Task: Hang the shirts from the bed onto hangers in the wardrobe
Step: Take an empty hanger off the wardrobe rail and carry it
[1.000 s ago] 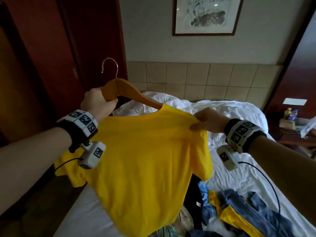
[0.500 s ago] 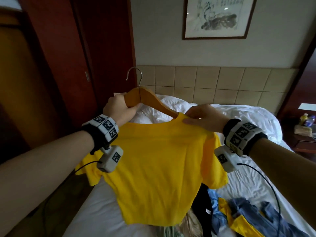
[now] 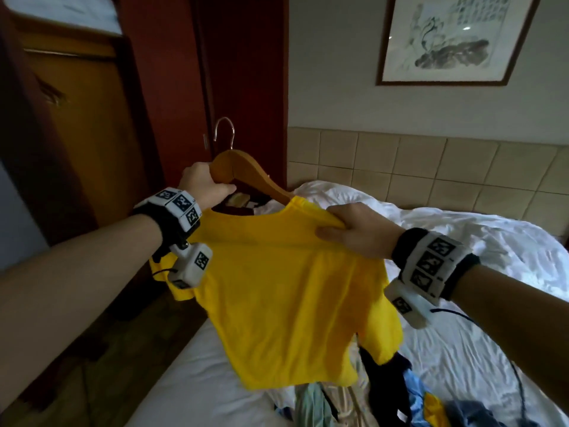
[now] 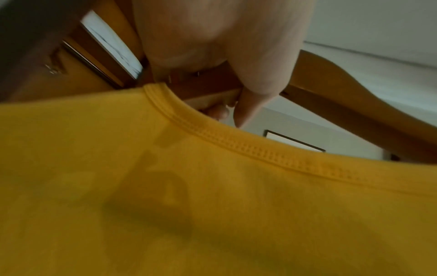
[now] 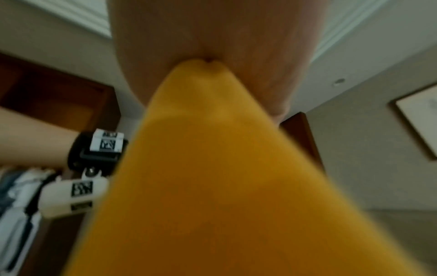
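Note:
A yellow T-shirt [image 3: 289, 297] hangs in the air over the bed on a wooden hanger [image 3: 246, 174] with a metal hook [image 3: 224, 131]. My left hand [image 3: 203, 186] grips the hanger's left arm near the hook; the left wrist view shows its fingers [image 4: 250, 78] curled round the wood [image 4: 331, 97] just above the shirt's collar [image 4: 236, 142]. My right hand [image 3: 354, 229] pinches the shirt's right shoulder, the cloth [image 5: 212, 149] bunched between thumb and fingers. The hanger's right arm runs into the neck opening.
The open wardrobe [image 3: 77, 134] with its rail [image 3: 61, 52] stands at the left, dark red panels [image 3: 240, 72] behind the hanger. A heap of clothes [image 3: 385, 392] lies on the white bed [image 3: 480, 248] at the lower right. A framed picture [image 3: 455, 38] hangs above the tiled headboard.
Both hands have carried the hanger and shirt up and to the right in view as my head turned left toward the wardrobe. My right hand has shifted its pinch along the shoulder toward the collar.

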A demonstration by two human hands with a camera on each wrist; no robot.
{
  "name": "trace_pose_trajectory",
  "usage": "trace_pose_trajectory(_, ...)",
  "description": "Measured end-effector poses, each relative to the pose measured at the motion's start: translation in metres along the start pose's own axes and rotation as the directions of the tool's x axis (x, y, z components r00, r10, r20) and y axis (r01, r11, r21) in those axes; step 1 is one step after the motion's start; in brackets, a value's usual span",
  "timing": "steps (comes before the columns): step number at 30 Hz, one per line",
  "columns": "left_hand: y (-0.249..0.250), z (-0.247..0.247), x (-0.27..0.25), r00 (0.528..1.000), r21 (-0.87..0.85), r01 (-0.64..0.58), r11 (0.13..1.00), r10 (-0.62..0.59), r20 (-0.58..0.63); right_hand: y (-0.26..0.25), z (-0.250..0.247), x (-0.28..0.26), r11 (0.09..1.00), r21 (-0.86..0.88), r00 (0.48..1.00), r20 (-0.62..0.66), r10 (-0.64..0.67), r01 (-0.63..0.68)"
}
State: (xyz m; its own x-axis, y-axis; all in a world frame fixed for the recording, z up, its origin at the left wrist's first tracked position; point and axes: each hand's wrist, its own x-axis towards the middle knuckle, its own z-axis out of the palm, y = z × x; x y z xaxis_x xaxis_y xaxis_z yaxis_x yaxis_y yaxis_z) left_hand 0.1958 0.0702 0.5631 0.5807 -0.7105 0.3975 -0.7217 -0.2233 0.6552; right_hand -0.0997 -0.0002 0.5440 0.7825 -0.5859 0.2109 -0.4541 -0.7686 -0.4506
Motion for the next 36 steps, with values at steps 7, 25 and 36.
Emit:
trace_pose_trajectory(7, -0.071, -0.087, -0.012, 0.977, 0.198, 0.188, 0.962, -0.163, -0.135, -0.088, 0.042, 0.063, 0.975, 0.082, 0.977, 0.035, -0.209, 0.205)
trace_pose_trajectory(25, -0.296, -0.468, -0.209, 0.736, 0.376, 0.649, 0.662, -0.42, -0.531, -0.51, 0.245, 0.158, 0.833, 0.265, 0.821, 0.189, -0.538, 0.485)
trace_pose_trajectory(36, -0.419, -0.677, -0.343, 0.559, 0.416, 0.829, 0.373, -0.52, -0.646, -0.782, 0.39, 0.164, 0.728, 0.378, 0.695, 0.249, -0.675, 0.572)
